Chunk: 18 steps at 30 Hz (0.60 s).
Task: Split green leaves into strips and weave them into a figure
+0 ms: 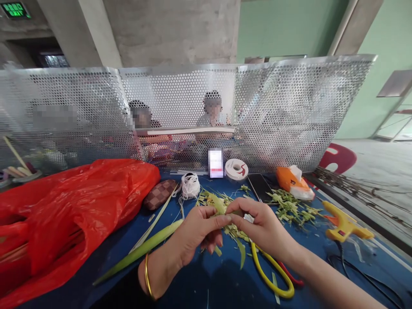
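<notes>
A pale green piece of leaf [219, 203] is pinched between my two hands at the middle of the table. My left hand [199, 227] has thumb and forefinger closed on it, the other fingers curled beneath. From the other side, my right hand [257, 216] grips the leaf with its fingertips meeting my left thumb. Under both hands lie green leaf scraps [236, 234]. A long green leaf [144, 249] stretches out beside my left forearm. Below my right wrist rests a yellow-handled tool [273, 281], probably scissors, its blades hidden.
To the left spreads a red plastic bag [106, 193], with a checked pouch [160, 194] and white string [190, 186] beside it. Behind stand a lit phone [216, 163], ribbon spool [236, 170] and perforated metal screen [180, 94]. A yellow glue gun [341, 223] lies right, near tissues [292, 182].
</notes>
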Each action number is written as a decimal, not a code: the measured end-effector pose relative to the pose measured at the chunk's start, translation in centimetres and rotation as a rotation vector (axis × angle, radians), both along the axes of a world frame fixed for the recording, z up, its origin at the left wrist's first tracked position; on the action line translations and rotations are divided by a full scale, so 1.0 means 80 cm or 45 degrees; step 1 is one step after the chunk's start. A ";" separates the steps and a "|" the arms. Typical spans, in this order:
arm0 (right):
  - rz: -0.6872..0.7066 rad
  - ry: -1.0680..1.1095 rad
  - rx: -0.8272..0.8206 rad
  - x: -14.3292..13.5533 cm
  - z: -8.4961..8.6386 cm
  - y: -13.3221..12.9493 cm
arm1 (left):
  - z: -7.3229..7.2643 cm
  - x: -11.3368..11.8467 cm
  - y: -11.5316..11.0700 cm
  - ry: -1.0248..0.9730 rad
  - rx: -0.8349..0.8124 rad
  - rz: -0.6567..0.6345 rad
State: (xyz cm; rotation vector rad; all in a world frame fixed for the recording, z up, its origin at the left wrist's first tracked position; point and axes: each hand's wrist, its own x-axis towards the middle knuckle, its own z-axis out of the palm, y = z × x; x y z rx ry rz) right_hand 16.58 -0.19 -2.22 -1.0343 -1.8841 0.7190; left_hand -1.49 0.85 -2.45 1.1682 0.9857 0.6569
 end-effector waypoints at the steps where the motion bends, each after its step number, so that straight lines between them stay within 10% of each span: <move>1: 0.001 -0.026 0.040 0.000 0.000 0.000 | -0.001 0.001 -0.001 0.002 0.004 0.023; 18: -0.106 -0.147 0.151 0.005 -0.001 0.005 | 0.001 -0.002 -0.003 -0.006 0.058 -0.027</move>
